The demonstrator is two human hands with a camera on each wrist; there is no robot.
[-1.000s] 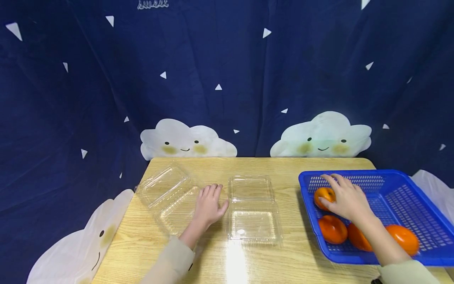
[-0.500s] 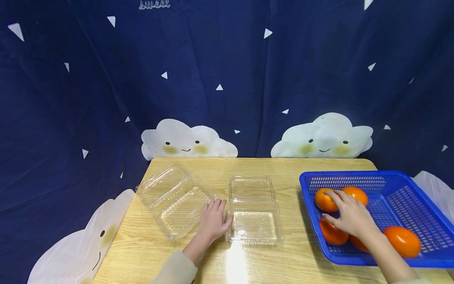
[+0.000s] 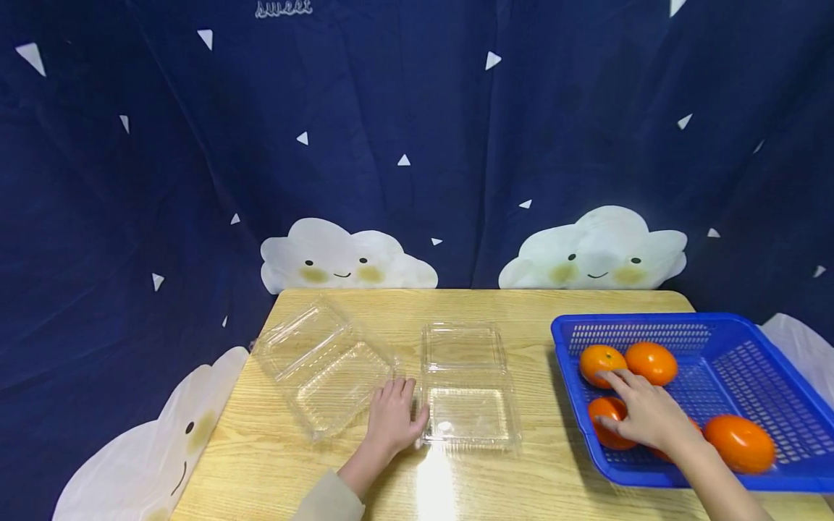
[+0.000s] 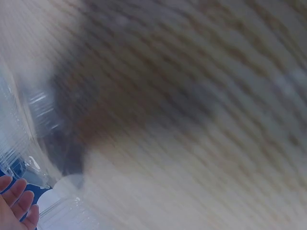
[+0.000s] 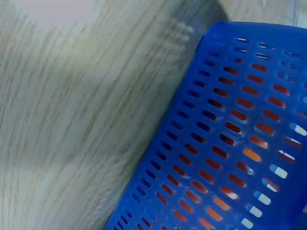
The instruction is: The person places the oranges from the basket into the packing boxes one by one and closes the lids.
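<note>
My left hand lies at the table between two clear plastic clamshell boxes, its thumb at the edge of the right box. The left box lies opened out at a slant. In the left wrist view, fingertips of the left hand show at the lower left corner. My right hand hovers in the blue basket, fingers spread over a red-orange fruit; contact is unclear. Behind it sit an orange with a stem spot and another orange fruit.
A larger orange fruit sits near the basket's front, and one more is mostly hidden under the right hand. The right wrist view shows the basket's slotted wall and wood tabletop. A dark blue curtain hangs behind the table.
My right hand has drawn back from the rear-left orange to the front-left fruit, uncovering the fruit behind. The left hand has slid slightly toward me and to the right.
</note>
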